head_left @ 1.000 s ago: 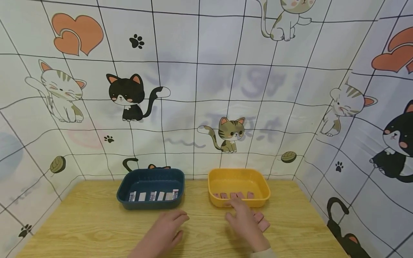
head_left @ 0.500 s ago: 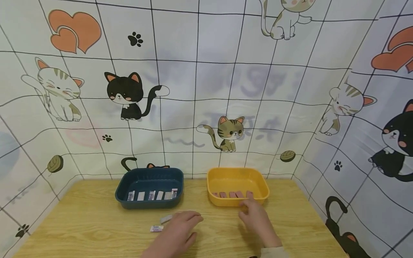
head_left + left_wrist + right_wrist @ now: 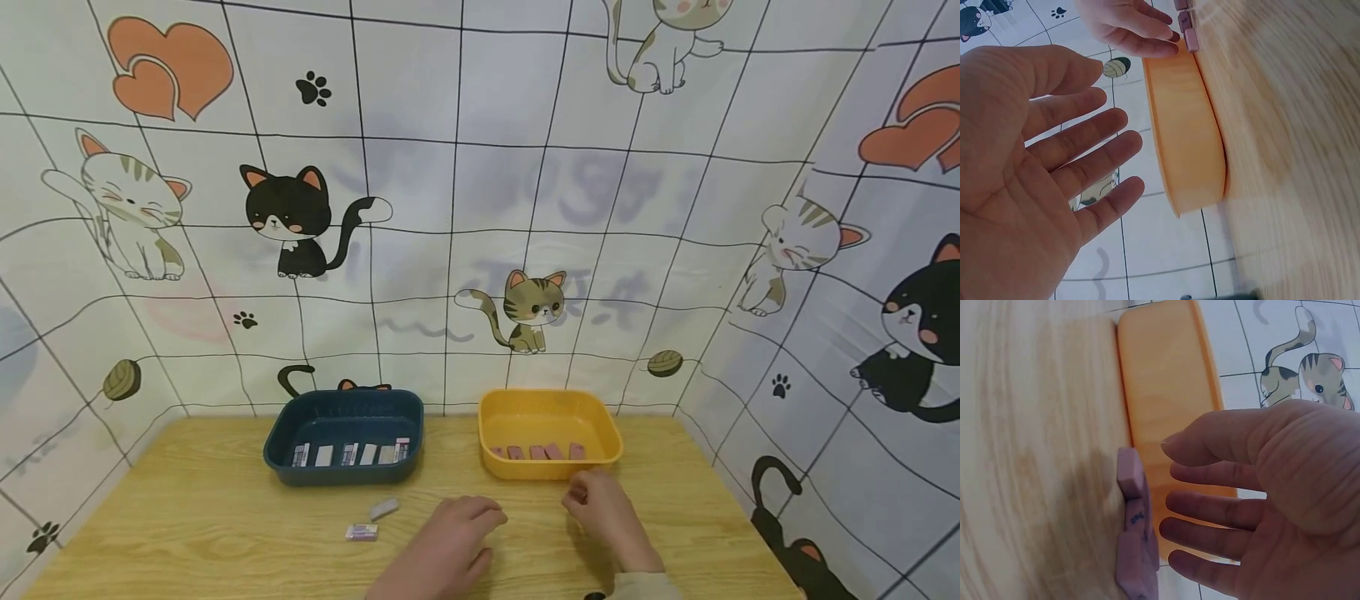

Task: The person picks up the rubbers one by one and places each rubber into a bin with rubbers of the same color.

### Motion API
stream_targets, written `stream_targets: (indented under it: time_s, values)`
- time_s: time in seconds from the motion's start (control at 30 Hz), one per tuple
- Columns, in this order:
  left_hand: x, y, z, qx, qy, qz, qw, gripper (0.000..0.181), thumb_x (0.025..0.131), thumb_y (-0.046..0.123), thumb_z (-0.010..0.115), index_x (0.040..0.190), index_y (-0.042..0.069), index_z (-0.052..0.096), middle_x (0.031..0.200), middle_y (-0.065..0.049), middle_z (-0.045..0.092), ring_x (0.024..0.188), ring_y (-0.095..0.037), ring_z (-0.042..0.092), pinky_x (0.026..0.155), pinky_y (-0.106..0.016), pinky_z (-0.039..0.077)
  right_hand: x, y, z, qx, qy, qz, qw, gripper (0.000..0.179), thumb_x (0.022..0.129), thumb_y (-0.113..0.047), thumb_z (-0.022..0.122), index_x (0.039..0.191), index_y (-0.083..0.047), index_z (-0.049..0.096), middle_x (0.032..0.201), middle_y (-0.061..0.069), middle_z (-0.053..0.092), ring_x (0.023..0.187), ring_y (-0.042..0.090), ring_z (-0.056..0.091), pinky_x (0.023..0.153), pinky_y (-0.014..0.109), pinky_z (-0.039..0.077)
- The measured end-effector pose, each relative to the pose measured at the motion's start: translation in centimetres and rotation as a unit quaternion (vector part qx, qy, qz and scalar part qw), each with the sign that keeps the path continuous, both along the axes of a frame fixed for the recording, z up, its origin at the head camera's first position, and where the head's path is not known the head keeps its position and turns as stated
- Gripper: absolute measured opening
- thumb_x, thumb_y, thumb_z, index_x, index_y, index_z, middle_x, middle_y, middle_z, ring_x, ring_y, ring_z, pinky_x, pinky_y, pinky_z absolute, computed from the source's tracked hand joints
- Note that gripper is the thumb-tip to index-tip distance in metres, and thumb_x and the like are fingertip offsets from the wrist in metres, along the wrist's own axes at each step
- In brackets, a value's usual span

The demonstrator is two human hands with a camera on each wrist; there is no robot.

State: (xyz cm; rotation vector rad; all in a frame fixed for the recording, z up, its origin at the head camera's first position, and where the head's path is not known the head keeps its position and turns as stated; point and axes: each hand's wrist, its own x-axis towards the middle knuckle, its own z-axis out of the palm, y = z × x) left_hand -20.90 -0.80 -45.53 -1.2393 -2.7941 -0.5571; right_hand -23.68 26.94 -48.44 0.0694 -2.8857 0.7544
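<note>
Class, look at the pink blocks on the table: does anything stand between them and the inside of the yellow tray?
Yes: the front wall of the yellow tray stands between the pink blocks and its inside, so they would likely need lifting over it. Nothing visible separates them from the right hand.

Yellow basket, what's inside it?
The head view shows a row of pink blocks inside the yellow basket, along its near side. The front wall hides their lower parts, and anything lying low right behind it cannot be seen.
</note>
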Motion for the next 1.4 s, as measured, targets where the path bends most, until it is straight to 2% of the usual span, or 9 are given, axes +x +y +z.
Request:
stream_targets:
  time_s: [0.17, 0.4, 0.77, 0.9, 1.0, 1.07, 1.2, 1.3, 1.4]
  values:
    - [0.0, 0.8, -0.5, -0.001, 0.006, -0.012, 0.9999, 0.033, 0.095, 0.02, 0.073, 0.127, 0.017, 0.069, 0.128, 0.007, 0.065, 0.118, -0.011, 0.061, 0.102, -0.038, 0.05, -0.4, 0.2, -0.7, 0.001, -0.012, -0.005, 0.9999, 0.011, 0.089, -0.011, 0.077, 0.083, -0.011, 0.068, 0.082, -0.002, 0.059, 0.075, 0.013, 0.052, 0.068, 0.034, 0.047]
    - [-0.3, 1.2, -1.1, -0.006, -0.023, -0.012, 0.9997, 0.029, 0.097, 0.022, 0.071, 0.126, 0.021, 0.07, 0.126, 0.011, 0.064, 0.114, -0.007, 0.06, 0.099, -0.036, 0.05, -0.5, 0.3, -1.5, 0.027, 0.001, 0.002, 0.9996, 0.017, 0.088, -0.009, 0.079, 0.078, -0.014, 0.066, 0.079, -0.002, 0.055, 0.074, 0.012, 0.049, 0.066, 0.03, 0.044]
    - [-1.1, 3.1, -1.2, -0.019, -0.001, -0.021, 0.9996, 0.025, 0.094, 0.019, 0.073, 0.119, 0.019, 0.072, 0.12, 0.009, 0.067, 0.109, -0.006, 0.06, 0.095, -0.035, 0.051, 0.0, 0.1, -1.1, 0.089, 0.034, 0.029, 0.995, 0.025, 0.081, -0.005, 0.082, 0.075, -0.015, 0.059, 0.077, -0.003, 0.048, 0.071, 0.013, 0.044, 0.064, 0.029, 0.041]
    - [-1.6, 3.8, -1.1, -0.023, 0.005, -0.022, 0.9995, 0.025, 0.093, 0.017, 0.074, 0.118, 0.018, 0.073, 0.12, 0.009, 0.068, 0.108, -0.007, 0.061, 0.096, -0.037, 0.052, 0.1, 0.0, -1.5, 0.107, 0.067, 0.046, 0.9909, 0.031, 0.079, -0.005, 0.082, 0.071, -0.016, 0.055, 0.074, -0.004, 0.045, 0.067, 0.012, 0.042, 0.061, 0.028, 0.038]
    - [-1.9, 4.1, -1.1, -0.022, 0.023, -0.027, 0.9991, 0.026, 0.092, 0.017, 0.074, 0.117, 0.018, 0.074, 0.118, 0.008, 0.068, 0.107, -0.007, 0.062, 0.096, -0.039, 0.054, 0.2, 0.0, -1.7, 0.116, 0.084, 0.055, 0.9882, 0.032, 0.077, -0.004, 0.083, 0.069, -0.017, 0.054, 0.073, -0.005, 0.044, 0.066, 0.011, 0.042, 0.061, 0.029, 0.038]
    - [-2.1, 4.3, -1.1, -0.018, 0.044, -0.033, 0.9983, 0.025, 0.091, 0.016, 0.074, 0.116, 0.017, 0.074, 0.116, 0.007, 0.068, 0.105, -0.007, 0.062, 0.094, -0.039, 0.054, 0.3, 0.0, -1.5, 0.109, 0.079, 0.054, 0.9894, 0.031, 0.077, -0.004, 0.083, 0.069, -0.018, 0.056, 0.073, -0.006, 0.046, 0.067, 0.011, 0.042, 0.062, 0.029, 0.039]
    - [-2.5, 4.8, -1.0, -0.008, 0.073, -0.047, 0.9962, 0.023, 0.089, 0.015, 0.075, 0.112, 0.016, 0.074, 0.107, 0.008, 0.067, 0.094, -0.004, 0.06, 0.084, -0.029, 0.052, 0.6, 0.2, -0.7, 0.077, 0.05, 0.052, 0.9944, 0.027, 0.079, -0.005, 0.08, 0.073, -0.019, 0.058, 0.076, -0.007, 0.048, 0.072, 0.01, 0.044, 0.065, 0.028, 0.041]
    - [-2.8, 5.2, -0.9, -0.006, 0.08, -0.052, 0.9954, 0.022, 0.089, 0.015, 0.075, 0.111, 0.016, 0.074, 0.104, 0.008, 0.067, 0.091, -0.004, 0.059, 0.082, -0.026, 0.051, 1.0, 0.4, 0.2, 0.059, 0.053, 0.062, 0.9949, 0.027, 0.081, -0.003, 0.079, 0.076, -0.019, 0.058, 0.078, -0.008, 0.049, 0.072, 0.008, 0.044, 0.065, 0.027, 0.042]
    - [-3.1, 5.7, -1.0, -0.011, 0.086, -0.054, 0.9948, 0.022, 0.09, 0.015, 0.074, 0.112, 0.015, 0.073, 0.104, 0.006, 0.067, 0.092, -0.006, 0.06, 0.084, -0.027, 0.051, 1.0, 0.8, 1.2, 0.062, 0.075, 0.073, 0.9925, 0.031, 0.08, 0.002, 0.079, 0.076, -0.019, 0.057, 0.079, -0.008, 0.05, 0.073, 0.007, 0.046, 0.065, 0.026, 0.044]
